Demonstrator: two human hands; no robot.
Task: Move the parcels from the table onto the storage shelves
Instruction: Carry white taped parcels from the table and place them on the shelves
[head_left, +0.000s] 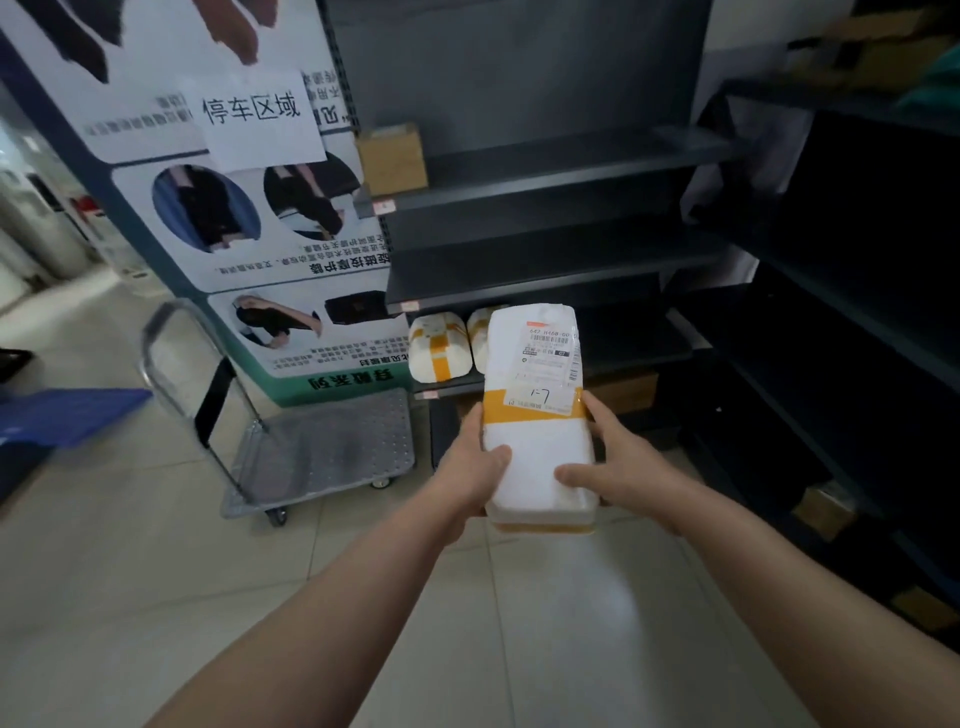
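I hold a long white parcel (537, 415) with a yellow tape band and a shipping label out in front of me, above the tiled floor. My left hand (470, 473) grips its left edge, thumb on top. My right hand (618, 467) grips its right edge the same way. Straight ahead stands a dark metal shelf unit (561, 171). On its low shelf (452, 387) two similar white parcels (436, 348) with yellow tape lie side by side; the held parcel partly hides the right one. A small cardboard box (392, 158) sits on an upper shelf at the left end.
A metal platform trolley (322, 447) with an upright handle stands on the floor to the left of the shelves, against a printed poster panel (244, 208). More dark shelving (857, 322) runs along the right, with cardboard boxes (823, 512) low down. A blue crate (67, 415) is at far left.
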